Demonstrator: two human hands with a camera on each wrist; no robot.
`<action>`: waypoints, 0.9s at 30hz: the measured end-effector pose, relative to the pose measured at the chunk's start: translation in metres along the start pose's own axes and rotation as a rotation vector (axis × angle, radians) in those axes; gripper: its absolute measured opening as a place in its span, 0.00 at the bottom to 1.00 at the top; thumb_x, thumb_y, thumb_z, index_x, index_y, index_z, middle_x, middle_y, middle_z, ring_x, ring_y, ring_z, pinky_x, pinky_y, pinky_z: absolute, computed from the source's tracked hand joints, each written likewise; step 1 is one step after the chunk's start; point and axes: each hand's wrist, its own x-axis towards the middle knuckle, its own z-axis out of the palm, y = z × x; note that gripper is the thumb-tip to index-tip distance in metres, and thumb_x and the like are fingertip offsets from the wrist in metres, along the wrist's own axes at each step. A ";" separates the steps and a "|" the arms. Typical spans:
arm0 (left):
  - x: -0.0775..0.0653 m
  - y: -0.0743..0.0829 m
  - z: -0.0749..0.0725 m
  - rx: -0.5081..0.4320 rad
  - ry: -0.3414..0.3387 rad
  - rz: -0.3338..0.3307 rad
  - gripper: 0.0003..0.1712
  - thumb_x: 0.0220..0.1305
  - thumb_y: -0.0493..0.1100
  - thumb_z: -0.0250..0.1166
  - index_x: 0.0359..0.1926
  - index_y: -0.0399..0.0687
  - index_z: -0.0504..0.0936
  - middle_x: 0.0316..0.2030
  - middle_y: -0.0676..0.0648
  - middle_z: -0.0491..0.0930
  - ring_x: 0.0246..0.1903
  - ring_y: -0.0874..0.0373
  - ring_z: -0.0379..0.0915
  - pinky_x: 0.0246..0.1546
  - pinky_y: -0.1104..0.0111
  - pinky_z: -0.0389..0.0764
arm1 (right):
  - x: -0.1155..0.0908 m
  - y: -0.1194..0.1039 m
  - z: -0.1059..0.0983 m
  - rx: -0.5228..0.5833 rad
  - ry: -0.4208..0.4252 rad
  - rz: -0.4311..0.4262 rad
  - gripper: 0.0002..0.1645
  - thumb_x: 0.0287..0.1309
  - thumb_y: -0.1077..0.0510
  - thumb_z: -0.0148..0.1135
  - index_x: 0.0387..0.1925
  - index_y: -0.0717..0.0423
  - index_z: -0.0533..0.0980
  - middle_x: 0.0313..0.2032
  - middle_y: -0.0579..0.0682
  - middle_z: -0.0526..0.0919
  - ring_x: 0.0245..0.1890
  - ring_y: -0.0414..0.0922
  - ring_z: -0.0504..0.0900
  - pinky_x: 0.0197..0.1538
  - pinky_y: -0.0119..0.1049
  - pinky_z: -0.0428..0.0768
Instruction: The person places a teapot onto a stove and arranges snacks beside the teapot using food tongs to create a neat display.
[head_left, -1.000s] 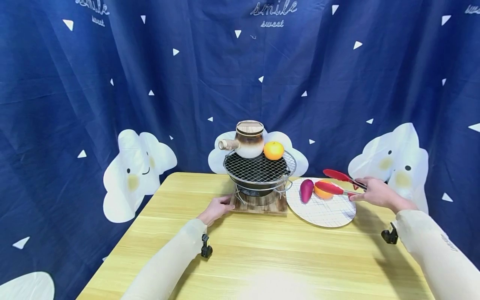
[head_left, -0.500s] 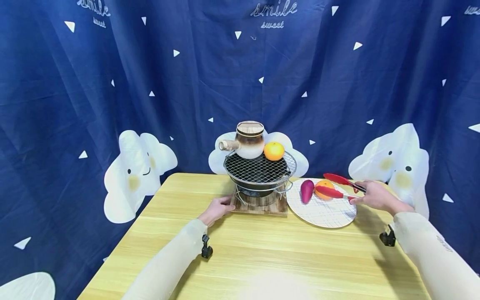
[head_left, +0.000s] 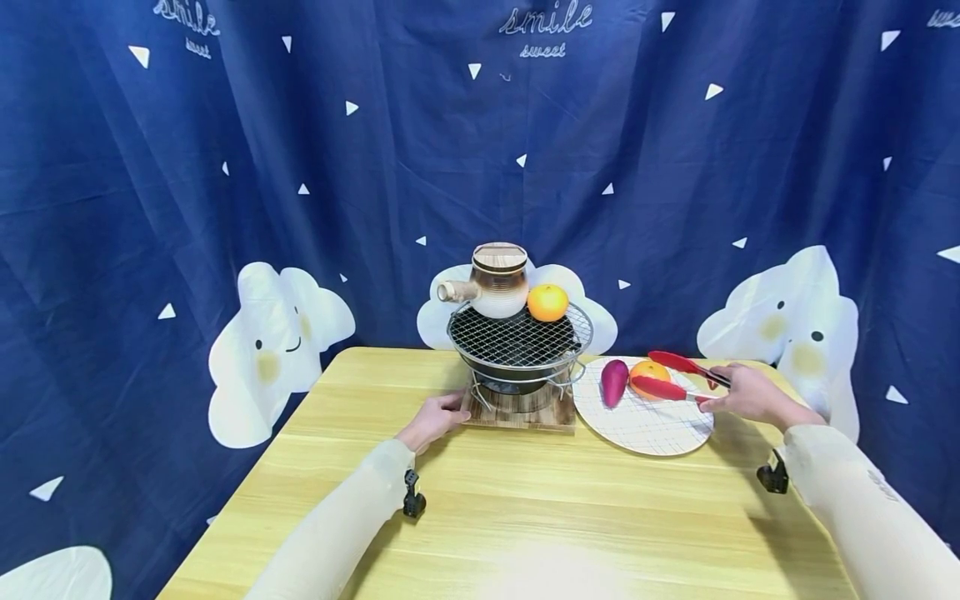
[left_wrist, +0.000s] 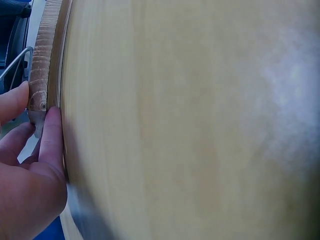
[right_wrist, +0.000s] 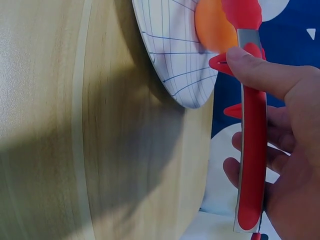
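Note:
My left hand (head_left: 432, 420) pinches the left front corner of a square wooden board (left_wrist: 41, 75), thumb on top and fingers beneath. On that board stands a black grill (head_left: 517, 373) with a round wire rack. My right hand (head_left: 752, 394) grips red-tipped tongs (right_wrist: 254, 150), thumb on one arm and fingers curled round the other. The tong heads are spread apart, one in front of an orange (head_left: 647, 369) and the other behind it. The orange lies on a round white plate with blue lines (head_left: 652, 433), beside a purple, eggplant-shaped piece (head_left: 614, 383).
A clay pot (head_left: 501, 292) with a side handle and wooden lid sits on the rack, next to a second orange fruit (head_left: 548, 302). The plate stands close to the board's right side. A blue curtain (head_left: 480, 167) hangs behind the wooden table (head_left: 525, 500).
My right hand has come slightly down and left, bringing the tong heads lower about the orange. The left hand keeps its hold on the board.

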 end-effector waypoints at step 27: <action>0.000 -0.002 0.000 -0.037 0.001 0.001 0.35 0.65 0.37 0.66 0.72 0.39 0.68 0.70 0.34 0.67 0.62 0.42 0.73 0.62 0.51 0.77 | 0.000 0.005 0.008 0.026 -0.002 -0.009 0.51 0.44 0.47 0.80 0.57 0.82 0.71 0.50 0.79 0.78 0.50 0.71 0.77 0.56 0.67 0.73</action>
